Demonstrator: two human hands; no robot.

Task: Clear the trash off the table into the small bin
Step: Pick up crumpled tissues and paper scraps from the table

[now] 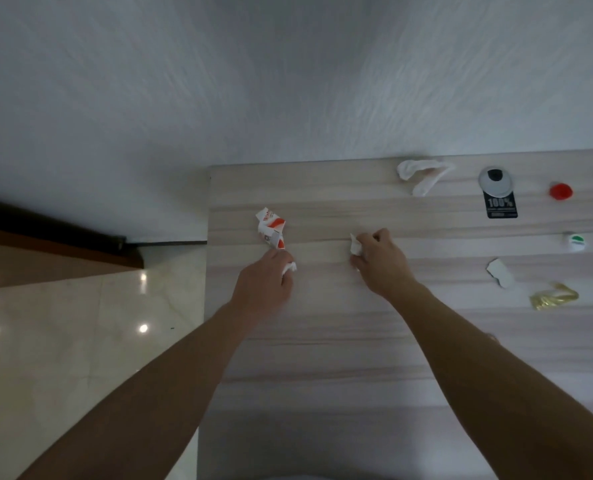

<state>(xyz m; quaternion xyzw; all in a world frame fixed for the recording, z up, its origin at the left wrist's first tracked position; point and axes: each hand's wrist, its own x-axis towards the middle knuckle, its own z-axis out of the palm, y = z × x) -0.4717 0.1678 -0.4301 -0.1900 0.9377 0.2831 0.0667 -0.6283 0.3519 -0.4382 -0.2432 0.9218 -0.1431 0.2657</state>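
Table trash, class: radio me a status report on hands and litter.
Left hand shut on white scrap. Right hand shut on paper wad. Crumpled carton and red cap remain. Bin unseen.

Both bare forearms reach forward, palms down. Left hand (264,282) is curled, fingers closed around a small white scrap at the fingertips. Right hand (380,261) is also curled, fingers pinched on a white crumpled piece.
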